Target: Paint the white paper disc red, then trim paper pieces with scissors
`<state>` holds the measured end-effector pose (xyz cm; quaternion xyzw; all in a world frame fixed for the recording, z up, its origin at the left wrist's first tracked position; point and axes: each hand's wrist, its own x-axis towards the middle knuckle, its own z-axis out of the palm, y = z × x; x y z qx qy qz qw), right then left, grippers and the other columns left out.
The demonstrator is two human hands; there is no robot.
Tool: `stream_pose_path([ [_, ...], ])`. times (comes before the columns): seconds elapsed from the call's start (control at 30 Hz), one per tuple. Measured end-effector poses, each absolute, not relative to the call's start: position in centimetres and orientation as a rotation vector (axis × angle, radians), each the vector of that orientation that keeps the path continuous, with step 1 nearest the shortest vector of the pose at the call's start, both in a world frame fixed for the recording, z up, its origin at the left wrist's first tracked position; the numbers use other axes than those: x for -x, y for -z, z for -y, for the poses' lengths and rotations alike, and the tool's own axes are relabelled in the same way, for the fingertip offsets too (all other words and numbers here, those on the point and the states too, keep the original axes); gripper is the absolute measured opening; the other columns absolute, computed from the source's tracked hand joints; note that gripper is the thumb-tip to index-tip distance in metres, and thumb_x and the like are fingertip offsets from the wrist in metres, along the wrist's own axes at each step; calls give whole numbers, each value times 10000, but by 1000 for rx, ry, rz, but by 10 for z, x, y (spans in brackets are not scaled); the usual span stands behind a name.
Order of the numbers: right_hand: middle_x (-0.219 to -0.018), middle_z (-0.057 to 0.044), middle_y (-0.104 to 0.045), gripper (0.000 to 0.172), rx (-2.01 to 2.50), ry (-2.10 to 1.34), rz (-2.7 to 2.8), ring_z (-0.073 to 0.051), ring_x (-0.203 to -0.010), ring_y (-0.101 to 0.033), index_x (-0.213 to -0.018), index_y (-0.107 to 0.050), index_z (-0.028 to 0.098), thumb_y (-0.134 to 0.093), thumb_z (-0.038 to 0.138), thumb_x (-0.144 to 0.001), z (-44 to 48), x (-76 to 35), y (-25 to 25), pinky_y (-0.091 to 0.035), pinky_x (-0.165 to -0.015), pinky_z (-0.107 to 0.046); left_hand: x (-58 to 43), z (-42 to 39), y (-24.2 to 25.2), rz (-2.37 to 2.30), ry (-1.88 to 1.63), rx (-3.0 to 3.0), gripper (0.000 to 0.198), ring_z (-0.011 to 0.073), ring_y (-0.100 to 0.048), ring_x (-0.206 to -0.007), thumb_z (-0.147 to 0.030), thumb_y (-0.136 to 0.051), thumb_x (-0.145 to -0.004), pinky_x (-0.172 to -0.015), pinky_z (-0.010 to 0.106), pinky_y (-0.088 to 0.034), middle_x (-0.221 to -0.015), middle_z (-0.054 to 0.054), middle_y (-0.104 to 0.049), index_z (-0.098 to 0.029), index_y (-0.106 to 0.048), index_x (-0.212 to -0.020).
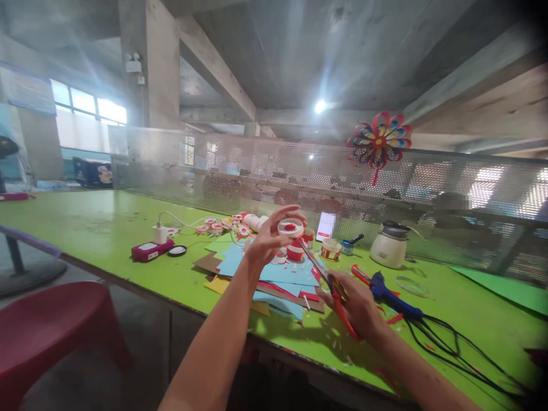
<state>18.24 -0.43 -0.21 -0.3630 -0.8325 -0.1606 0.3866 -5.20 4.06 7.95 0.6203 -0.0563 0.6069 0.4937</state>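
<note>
My left hand (274, 234) grips a small round white piece with a red centre (290, 228), perhaps cut from a paper cup, and tilts it up over the table. Scissors (319, 267) with orange-red handles are in my right hand (353, 302), its fingers wrapped round them. The scissor tips reach the lower right edge of the white piece; whether they touch it I cannot tell. Just below stands a red-and-white paper cup (296, 251). Underneath lie stacked light-blue paper sheets (265, 268), with brown, red and yellow ones.
A blue glue gun (396, 297) with black cable lies right. Behind are a cream kettle (389, 246), a phone (326, 225) and a cut cup (330, 249). A pink power strip (152, 250) and several flower-like pieces (214, 226) are left. A mesh screen (265, 165) edges the table.
</note>
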Motion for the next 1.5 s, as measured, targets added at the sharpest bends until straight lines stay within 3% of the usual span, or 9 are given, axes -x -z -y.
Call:
stream_pose_path([
  [0.23, -865, -67, -634, 297, 818, 529, 2050, -190, -721, -604, -1120, -527, 195, -612, 333, -870, 1, -182, 5, -495, -630, -303, 55, -39, -82, 184, -1415, -1678, 671, 220, -603, -986, -182, -721, -606, -885, 374, -486, -1149, 86, -596, -223, -558, -1256],
  [0.6, -841, -53, -609, 346, 759, 582, 2023, -173, -704, -572, -1142, -499, 190, -654, 254, -840, 2, -182, 5, -486, -638, -291, 55, -37, -84, 186, -1432, -1802, 678, 225, -580, -1025, -238, -686, -648, -887, 383, -498, -1116, 71, -572, -240, -497, -1300],
  [0.87, -838, -49, -625, 267, 789, 565, 2009, -161, -694, -578, -1088, -513, 197, -632, 248, -855, 3, -178, 5, -479, -632, -273, 55, -40, -83, 144, -1440, -1772, 695, 182, -597, -887, -222, -655, -627, -775, 338, -520, -1119, 72, -575, -241, -486, -1301],
  [1.1, -816, -41, -617, 280, 823, 541, 2027, -163, -688, -580, -1102, -517, 193, -592, 175, -833, -1, -181, 8, -479, -620, -267, 53, -45, -80, 145, -1467, -1690, 676, 184, -605, -910, -214, -632, -643, -825, 344, -496, -1132, 81, -593, -219, -478, -1301],
  [1.33, -767, -11, -632, 264, 904, 360, 1948, -151, -626, -595, -1040, -569, 191, -581, 163, -777, -4, -181, 11, -496, -589, -264, 51, -65, -74, 27, -1705, -1600, 660, 180, -598, -1022, -191, -718, -691, -911, 359, -481, -1145, 64, -601, -251, -465, -1299],
  [1.5, -754, -17, -657, 271, 967, 148, 1652, -177, -645, -649, -1046, -575, 172, -580, 282, -798, -5, -179, 4, -538, -596, -294, 31, -69, -63, -83, -1590, -1737, 715, 157, -606, -968, -201, -788, -661, -873, 320, -496, -1135, 72, -604, -234, -471, -1301],
])
